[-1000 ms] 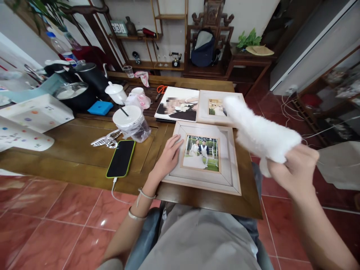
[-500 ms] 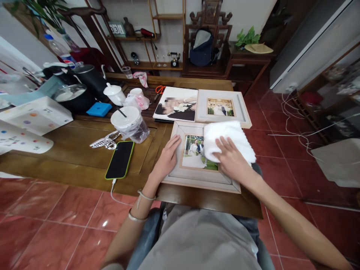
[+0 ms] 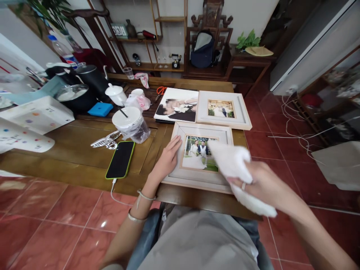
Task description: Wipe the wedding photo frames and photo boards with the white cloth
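A pale picture frame (image 3: 202, 179) with a wedding photo lies flat near the front edge of the wooden table. My left hand (image 3: 168, 155) rests on its left border, fingers stretched out and holding nothing. Gripped in my right hand (image 3: 260, 183) is a white cloth (image 3: 232, 159), smeared by motion. The cloth hangs over the frame's right side and hides part of that border. Behind lie a second light frame (image 3: 242, 108) with a photo and a white-bordered photo panel (image 3: 177, 107), side by side.
On my left are a phone (image 3: 120, 160) on a charging cable, scissors with silver handles (image 3: 106, 141), a lidded cup (image 3: 131, 122) with a straw and a blue box (image 3: 100, 109). Orange-handled scissors (image 3: 161, 91) lie farther back. Loose white cables (image 3: 302, 137) run over the floor at right.
My right hand has lifted the cloth off the photo and moved right and toward me, uncovering more of the picture and the frame's upper right corner. My left hand stays in place.
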The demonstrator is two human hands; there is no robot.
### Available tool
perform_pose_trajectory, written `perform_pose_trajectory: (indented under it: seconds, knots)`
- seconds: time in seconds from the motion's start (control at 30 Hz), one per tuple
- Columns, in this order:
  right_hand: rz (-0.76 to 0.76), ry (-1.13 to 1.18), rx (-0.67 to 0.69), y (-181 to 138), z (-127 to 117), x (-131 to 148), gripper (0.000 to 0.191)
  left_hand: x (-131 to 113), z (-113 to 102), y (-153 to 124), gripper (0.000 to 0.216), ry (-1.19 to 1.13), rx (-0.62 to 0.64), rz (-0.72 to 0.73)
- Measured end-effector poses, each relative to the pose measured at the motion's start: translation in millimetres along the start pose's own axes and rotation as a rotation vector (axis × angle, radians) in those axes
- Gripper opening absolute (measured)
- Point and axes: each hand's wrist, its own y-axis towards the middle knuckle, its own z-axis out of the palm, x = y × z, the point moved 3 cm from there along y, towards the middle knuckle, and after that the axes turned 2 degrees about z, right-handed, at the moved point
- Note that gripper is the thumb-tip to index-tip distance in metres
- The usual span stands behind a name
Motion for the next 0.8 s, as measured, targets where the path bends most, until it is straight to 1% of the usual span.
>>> perform_pose_trajectory:
  seconds: [0.07, 0.1, 0.13, 0.17, 0.23, 0.33, 0.43, 0.53, 0.63, 0.7, 0.8]
  knots:
    - [0.033, -0.113, -0.206, 13, -7, -21, 0.011, -2, -1, 0, 0.053, 0.001, 0.009, -0.009]
    - [0.046, -0.175, -0.288, 20, -9, -30, 0.012, -4, -1, 1, 0.051, 0.006, 0.015, -0.01]
    - [0.052, -0.223, -0.347, 28, -8, -37, 0.015, -5, -2, 2, 0.049, 0.013, 0.024, -0.01]
    - [0.041, -0.253, -0.37, 37, -4, -43, 0.02, -7, -2, 3, 0.047, 0.024, 0.037, -0.01]
    - [-0.022, -0.295, -0.316, 58, 9, -48, 0.03, -9, -3, 4, 0.044, 0.051, 0.061, -0.016]
    - [-0.12, -0.374, -0.14, 86, 39, -45, 0.042, -8, -2, 5, 0.044, 0.084, 0.077, -0.032]
    - [-0.118, -0.412, -0.024, 95, 61, -37, 0.05, -5, 0, 4, 0.045, 0.087, 0.07, -0.044]
    - [-0.128, -0.415, 0.013, 81, 68, -22, 0.047, -4, 0, 4, 0.046, 0.069, 0.049, -0.042]
    - [-0.18, -0.391, 0.043, 52, 68, 1, 0.039, -7, -1, 5, 0.045, 0.056, 0.04, -0.052]
    - [-0.22, -0.368, 0.06, 30, 66, 17, 0.036, -10, -3, 5, 0.045, 0.04, 0.039, -0.064]
    - [-0.283, -0.318, 0.088, 3, 55, 35, 0.041, -12, -4, 5, 0.044, 0.007, 0.032, -0.056]
